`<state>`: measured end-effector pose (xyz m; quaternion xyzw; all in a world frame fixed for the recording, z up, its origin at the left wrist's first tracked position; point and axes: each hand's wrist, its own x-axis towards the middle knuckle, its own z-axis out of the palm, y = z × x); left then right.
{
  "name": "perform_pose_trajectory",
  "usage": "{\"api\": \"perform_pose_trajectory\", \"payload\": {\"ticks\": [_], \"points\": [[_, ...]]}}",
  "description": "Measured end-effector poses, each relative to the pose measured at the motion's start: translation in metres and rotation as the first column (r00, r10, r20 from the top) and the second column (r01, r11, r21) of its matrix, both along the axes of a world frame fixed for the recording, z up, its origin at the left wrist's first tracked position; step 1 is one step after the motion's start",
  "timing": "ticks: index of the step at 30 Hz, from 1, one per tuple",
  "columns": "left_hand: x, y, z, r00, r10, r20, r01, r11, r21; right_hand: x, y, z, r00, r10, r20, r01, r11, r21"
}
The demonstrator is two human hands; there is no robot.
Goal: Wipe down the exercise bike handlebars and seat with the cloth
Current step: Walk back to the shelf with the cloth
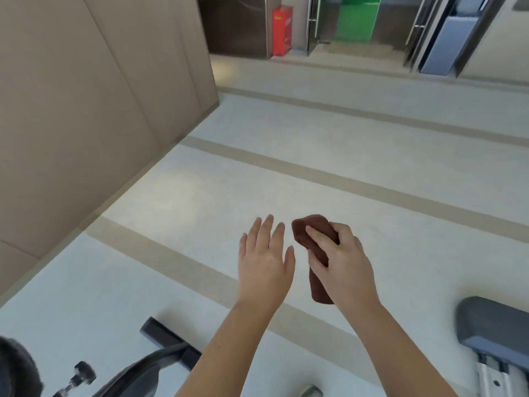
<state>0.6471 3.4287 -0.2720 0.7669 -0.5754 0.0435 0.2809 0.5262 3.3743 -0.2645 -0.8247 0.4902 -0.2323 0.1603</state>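
My right hand [342,259] grips a folded dark brown cloth [310,234], which sticks out above the fingers and hangs down below the palm. My left hand [264,262] is just left of it, flat, fingers spread, holding nothing, a small gap from the cloth. Both hands hover over the pale floor. Parts of an exercise bike show at the bottom left: a dark base bar [169,340], a grey frame arm [143,373], a pedal [83,373] and a black fuzzy shape [17,368] at the left edge. No handlebars can be made out.
A grey padded piece on a metal rail [498,328] sits at the bottom right. A beige wall [86,110] runs along the left. Far off stand a red box [282,30], a green panel [357,18] and glass doors. The floor has tan stripes [343,179].
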Motion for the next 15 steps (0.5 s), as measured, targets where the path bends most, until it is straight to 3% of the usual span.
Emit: {"api": "perform_pose_trajectory", "payload": {"ticks": [15], "points": [[-0.054, -0.226, -0.023, 0.965, -0.257, -0.045, 0.260, 0.963, 0.068, -0.072, -0.192, -0.016, 0.950, -0.309, 0.045, 0.306, 0.950, 0.061]]}}
